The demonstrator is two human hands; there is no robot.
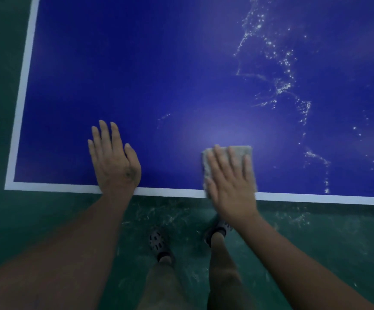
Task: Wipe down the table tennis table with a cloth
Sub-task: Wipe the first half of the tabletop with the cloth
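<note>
Low in the frame, the right hand (230,182) presses a grey cloth (237,153) flat-fingered against the blue surface (136,74) near its white edge. Left of it, the left hand (114,159) rests flat, fingers straight, holding nothing. Water droplets (282,86) streak the upper right.

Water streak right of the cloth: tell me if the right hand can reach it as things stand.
Probably yes. The right hand lies flat on the cloth at the near edge of the table, and only bare blue surface lies between it and the water streak.

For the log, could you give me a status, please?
Left hand flat on table tennis table. Right hand presses grey cloth at near edge. Water droplets to the right.
</note>
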